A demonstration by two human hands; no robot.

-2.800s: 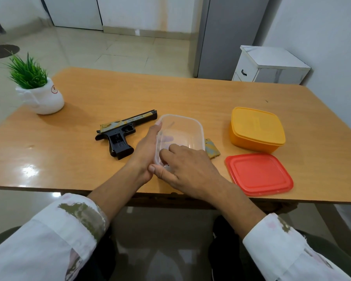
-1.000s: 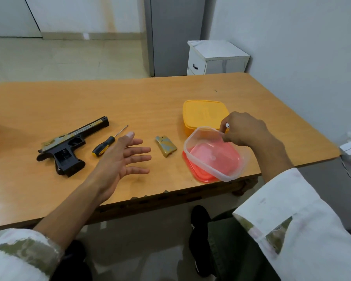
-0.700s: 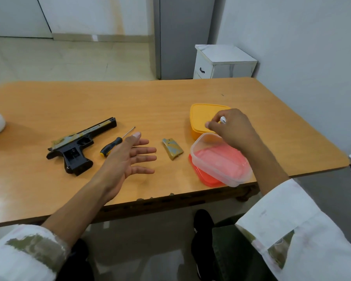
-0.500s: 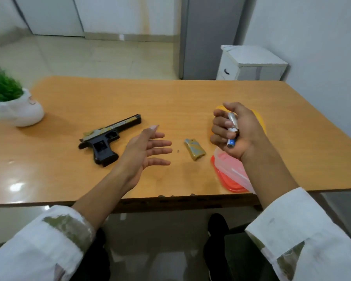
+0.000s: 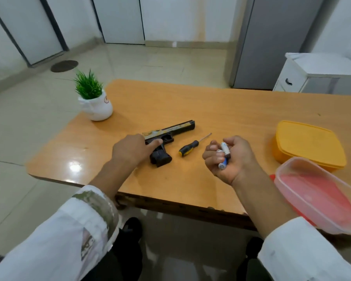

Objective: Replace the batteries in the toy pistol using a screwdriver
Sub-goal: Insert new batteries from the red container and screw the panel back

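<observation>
- Head camera looks down on the toy pistol. It lies flat on its side on the table, a little left of the middle, with the muzzle pointing far-right and the black grip toward the near edge.
- Left hand rests knuckles-up on the pistol's rear end, with its thumb stretched along the frame just above the grip, touching it. Whether the other fingers have curled round the gun cannot be told — the back of the hand hides them.
- Right hand hovers above the table to the right of the pistol, fingers curled tight round the batteries — a pale one on top and a blue-ended one poking out below.
- Between the pistol and the right hand lies the screwdriver. Its black-and-yellow handle is near-left and its thin shaft points far-right, roughly parallel to the barrel. It touches neither.
- Further right stands a yellow box with its lid on.
- Just nearer than that box, at the table's near right edge, a clear tub sits on a red lid, and the red shows through its walls.
- At the far left corner stands a potted plant, green spikes in a white pot.
- Beyond the table, far right, is a white cabinet.
</observation>
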